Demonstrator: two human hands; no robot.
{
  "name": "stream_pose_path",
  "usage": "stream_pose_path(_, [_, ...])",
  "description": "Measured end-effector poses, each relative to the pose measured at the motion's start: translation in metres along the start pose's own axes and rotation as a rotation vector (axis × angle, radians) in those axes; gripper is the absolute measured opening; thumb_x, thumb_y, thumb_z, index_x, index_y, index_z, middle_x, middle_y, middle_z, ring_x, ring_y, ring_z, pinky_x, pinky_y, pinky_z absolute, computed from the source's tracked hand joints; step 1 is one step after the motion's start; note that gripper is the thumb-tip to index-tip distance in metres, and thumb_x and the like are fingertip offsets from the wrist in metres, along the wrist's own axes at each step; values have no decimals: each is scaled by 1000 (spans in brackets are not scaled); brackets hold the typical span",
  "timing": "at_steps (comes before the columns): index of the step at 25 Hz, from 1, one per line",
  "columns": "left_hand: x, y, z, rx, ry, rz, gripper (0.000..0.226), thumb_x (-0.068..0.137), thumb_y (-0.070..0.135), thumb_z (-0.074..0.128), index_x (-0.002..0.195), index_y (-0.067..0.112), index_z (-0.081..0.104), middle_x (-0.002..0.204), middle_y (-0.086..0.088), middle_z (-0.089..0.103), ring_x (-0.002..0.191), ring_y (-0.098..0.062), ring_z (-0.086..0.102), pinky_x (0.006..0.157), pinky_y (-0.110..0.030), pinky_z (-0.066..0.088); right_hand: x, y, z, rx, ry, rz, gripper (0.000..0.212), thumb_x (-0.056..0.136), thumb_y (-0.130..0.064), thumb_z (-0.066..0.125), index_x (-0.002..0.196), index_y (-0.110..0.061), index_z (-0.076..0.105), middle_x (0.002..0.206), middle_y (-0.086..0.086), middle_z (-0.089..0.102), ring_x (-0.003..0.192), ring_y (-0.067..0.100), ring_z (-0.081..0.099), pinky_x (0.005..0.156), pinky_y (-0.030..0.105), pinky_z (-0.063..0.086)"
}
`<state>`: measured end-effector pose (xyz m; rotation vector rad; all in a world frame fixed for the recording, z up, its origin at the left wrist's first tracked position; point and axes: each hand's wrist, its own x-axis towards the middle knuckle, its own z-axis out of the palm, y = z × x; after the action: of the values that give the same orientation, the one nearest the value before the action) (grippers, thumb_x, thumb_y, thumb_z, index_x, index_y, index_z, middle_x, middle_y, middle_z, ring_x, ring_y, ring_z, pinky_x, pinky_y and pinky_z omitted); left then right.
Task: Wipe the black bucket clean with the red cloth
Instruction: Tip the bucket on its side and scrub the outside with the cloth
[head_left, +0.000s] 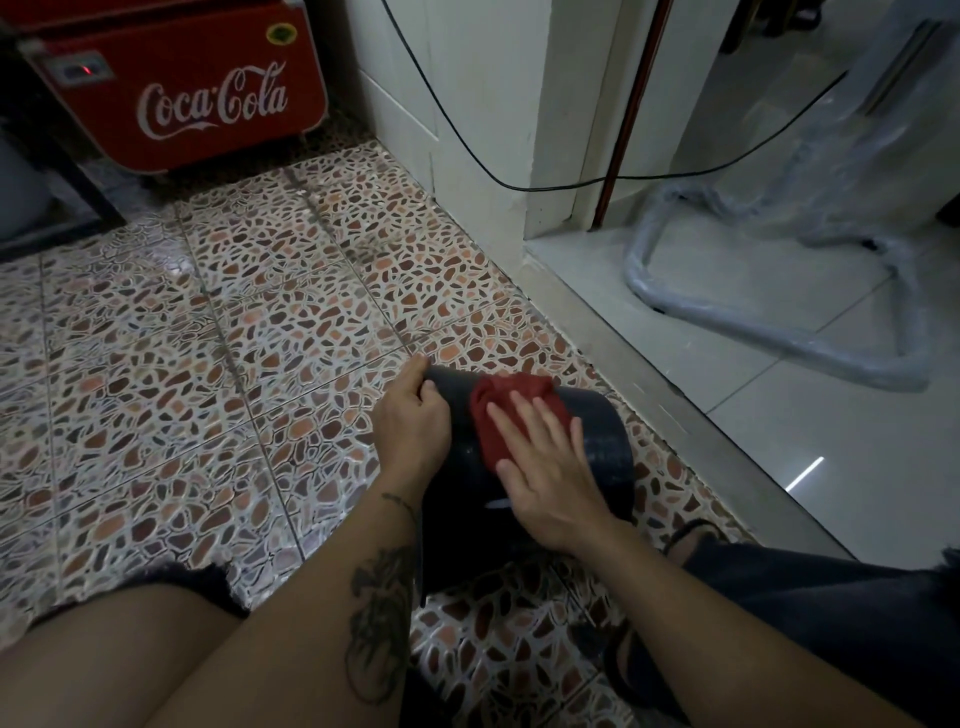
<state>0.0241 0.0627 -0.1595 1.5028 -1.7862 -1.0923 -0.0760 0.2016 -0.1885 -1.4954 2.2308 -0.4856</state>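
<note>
The black bucket (605, 441) lies tipped on its side on the patterned floor between my knees, its base end pointing away from me. My left hand (413, 421) grips the far left edge of the bucket, thumb on top. The red cloth (506, 410) is bunched on the bucket's upper side. My right hand (545, 467) lies flat on the cloth with fingers spread, pressing it against the bucket wall. The bucket's mouth is hidden behind my arms.
A red Coca-Cola cooler (176, 88) stands at the far left. A white wall corner (483, 119) with a hanging black cable (467, 135) rises ahead. A raised sill (649, 358) runs on the right, with a plastic-wrapped metal frame (779, 322) beyond it.
</note>
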Motion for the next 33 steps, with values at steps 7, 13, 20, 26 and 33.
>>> stream_pose_path(7, [-8,1,3,35,116,53,36,92,18,52,124,20,68,122,0,69,116,-21,60,105,-34,43,4,54,-18,-80,-50,364,57,104,-45,14,159,-39,-2,169,-4,-10,154,16,-14,121,55,-12])
stream_pose_path(13, [-1,1,4,171,127,65,31,92,18,50,114,23,71,108,-4,73,101,-27,62,84,-30,42,4,-19,-9,-31,-118,62,65,102,-39,25,158,-40,-6,167,-2,-21,152,22,-23,120,48,-16])
stream_pose_path(20, [-11,-2,-2,242,62,170,44,95,22,50,138,26,58,141,3,59,126,-23,50,105,-35,37,10,5,-20,-68,-178,46,73,92,-36,26,156,-46,-9,167,-3,-21,151,19,-24,120,51,-15])
stream_pose_path(26, [-62,-18,-11,310,-21,278,55,102,20,42,156,27,32,162,11,30,139,-15,43,102,-23,29,28,46,-41,-57,-205,363,67,98,-38,21,158,-39,-6,169,1,-14,154,25,-13,122,52,-8])
stream_pose_path(33, [-47,9,-7,239,-45,199,34,95,5,44,123,20,59,115,1,64,105,-25,59,82,-33,45,8,-6,-34,72,-180,90,70,95,-22,36,160,-34,14,170,1,-1,155,26,-5,123,46,-7])
